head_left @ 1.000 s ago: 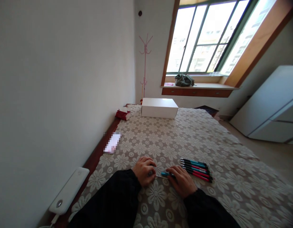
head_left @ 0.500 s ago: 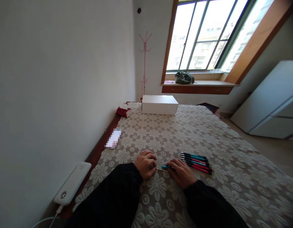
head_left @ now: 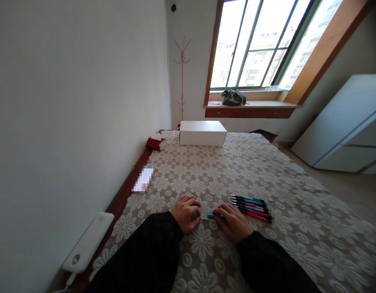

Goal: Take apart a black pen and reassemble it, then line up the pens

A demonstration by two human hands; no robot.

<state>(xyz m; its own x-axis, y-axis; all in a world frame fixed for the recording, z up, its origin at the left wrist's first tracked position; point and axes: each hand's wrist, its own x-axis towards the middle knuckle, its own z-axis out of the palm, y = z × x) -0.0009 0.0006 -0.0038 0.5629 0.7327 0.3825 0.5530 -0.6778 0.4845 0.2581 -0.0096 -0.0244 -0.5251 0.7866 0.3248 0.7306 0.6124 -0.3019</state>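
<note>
Over the flowered cover, my left hand [head_left: 186, 213] is closed, thumb and fingers pinched together. One end of a thin white rod [head_left: 206, 219] meets its fingertips; a small dark part between those fingers is too hidden to name. My right hand [head_left: 233, 222] curls around a blue pen barrel [head_left: 210, 215], whose tip pokes out to the left. The rod's other end runs under the right fingers. Just beyond the right hand lies a row of several pens [head_left: 252, 207], blue, black and red, side by side.
A white box [head_left: 202, 138] stands at the far end of the flowered cover [head_left: 212, 171]. Along the left edge are a red tissue pack [head_left: 155, 143], a blurred-out phone-like rectangle [head_left: 143, 179] and a white power bank [head_left: 88, 242] with a cable. The wall rises at left.
The view has shifted slightly, so the room sits a little further left. Both hands keep nearly the same place and grip; the pens have not moved.
</note>
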